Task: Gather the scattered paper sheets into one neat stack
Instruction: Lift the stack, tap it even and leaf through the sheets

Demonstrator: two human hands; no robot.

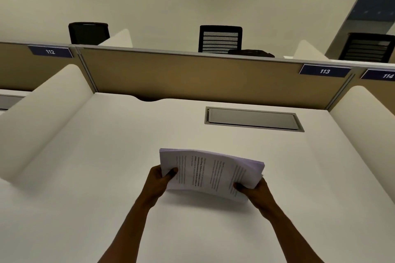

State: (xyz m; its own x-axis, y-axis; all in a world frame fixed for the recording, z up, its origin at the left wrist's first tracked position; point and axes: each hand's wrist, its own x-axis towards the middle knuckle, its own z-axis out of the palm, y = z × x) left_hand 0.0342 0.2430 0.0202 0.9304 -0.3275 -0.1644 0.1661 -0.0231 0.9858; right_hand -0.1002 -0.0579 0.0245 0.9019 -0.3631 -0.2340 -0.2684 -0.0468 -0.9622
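Paper stack (210, 172) (bowed) between both hands

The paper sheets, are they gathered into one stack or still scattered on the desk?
Gathered: the paper sheets form one stack, gripped by the left hand and right hand.

Paper stack (210, 172) between left hand (159, 179) and right hand (255, 191) — above white desk (106, 156)

printed paper stack (210, 172), gathered, slightly bowed, raised above desk
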